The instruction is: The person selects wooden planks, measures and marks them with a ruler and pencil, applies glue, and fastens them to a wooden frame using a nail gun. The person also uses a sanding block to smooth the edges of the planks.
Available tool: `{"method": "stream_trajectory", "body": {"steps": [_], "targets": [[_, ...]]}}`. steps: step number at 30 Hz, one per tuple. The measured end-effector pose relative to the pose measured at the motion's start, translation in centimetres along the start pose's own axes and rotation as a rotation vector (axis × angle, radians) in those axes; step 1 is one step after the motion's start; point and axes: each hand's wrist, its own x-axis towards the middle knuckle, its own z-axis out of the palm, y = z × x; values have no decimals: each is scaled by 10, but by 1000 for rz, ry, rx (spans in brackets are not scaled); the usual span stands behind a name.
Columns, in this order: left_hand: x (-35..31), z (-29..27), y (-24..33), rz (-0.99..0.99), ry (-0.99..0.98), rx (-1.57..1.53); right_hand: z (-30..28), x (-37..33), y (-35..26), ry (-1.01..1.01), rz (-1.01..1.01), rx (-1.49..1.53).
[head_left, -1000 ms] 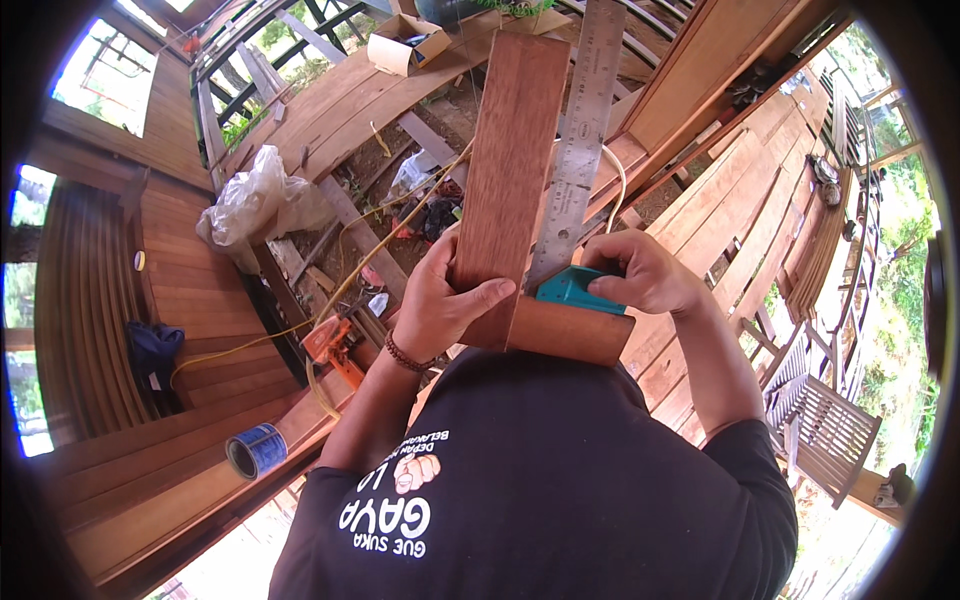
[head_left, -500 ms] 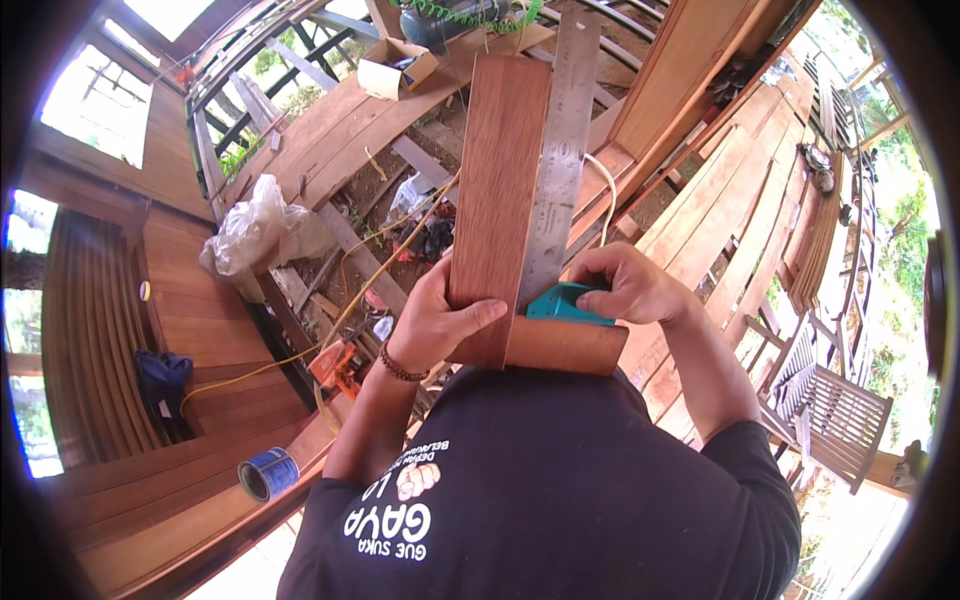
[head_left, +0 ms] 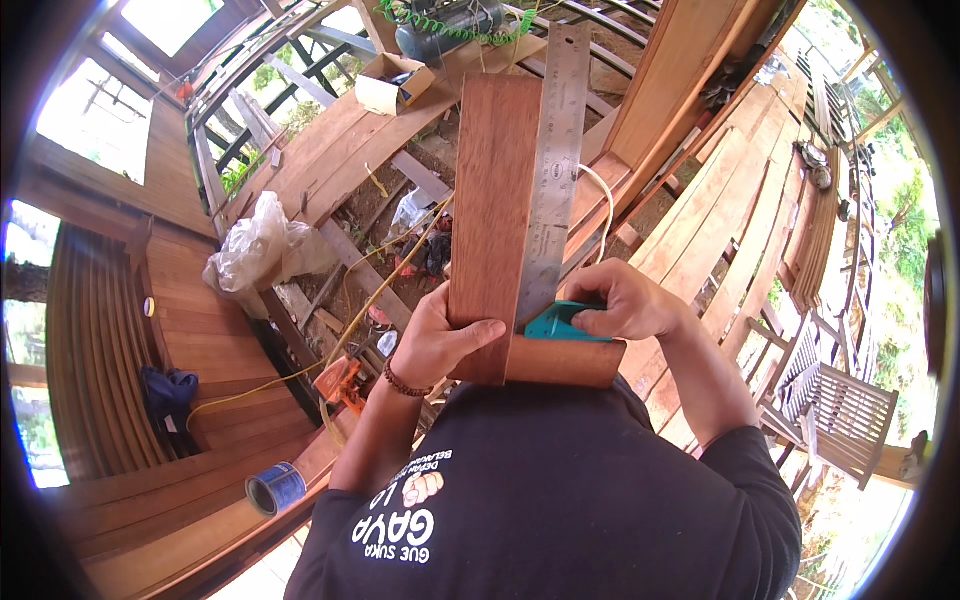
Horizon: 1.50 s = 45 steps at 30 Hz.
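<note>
My left hand (head_left: 443, 338) is wrapped round the lower end of a reddish-brown wooden board (head_left: 492, 200), its thumb across the front face. A second, shorter wooden piece (head_left: 565, 361) meets the board's foot at about a right angle, close to my shirt. In the inner corner sits a try square with a steel ruled blade (head_left: 556, 170) lying along the board's right edge and a teal handle (head_left: 550, 322) on the short piece. My right hand (head_left: 625, 300) closes its fingers on that teal handle.
Loose planks (head_left: 700, 235) lie to the right beside a slatted wooden chair (head_left: 838, 415). At left are a white plastic bag (head_left: 262, 245), an orange power tool (head_left: 340, 383) and a blue can (head_left: 276, 488). A cardboard box (head_left: 393, 84) and an air compressor (head_left: 440, 30) are farther off.
Both hands, the wooden pieces and the square sit slightly lower in the view. The steel blade now lies closer along the board's edge. Both grips stay the same.
</note>
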Motion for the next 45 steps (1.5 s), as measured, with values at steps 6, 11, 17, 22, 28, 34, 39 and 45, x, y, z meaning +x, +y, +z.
{"method": "stream_trajectory", "body": {"steps": [6,11,17,22,28,34,39,45], "targets": [[1,-1,-2,-53,1,7,0,-1,3,14,67,-50],[0,2,0,-58,2,-23,2,0,2,17,74,-63],[-1,2,1,-60,10,-2,0,1,9,2,47,-50],[1,-1,-3,-67,11,42,1,1,10,-5,70,-41],[5,-1,-9,-85,-1,-13,1,-2,17,-2,73,12],[6,-1,-11,-140,4,-32,4,-7,18,9,159,-44],[11,-2,-15,-125,-45,-23,10,-15,19,57,148,-117],[15,-4,-19,-149,-113,-27,19,-23,12,86,156,-98]]}}
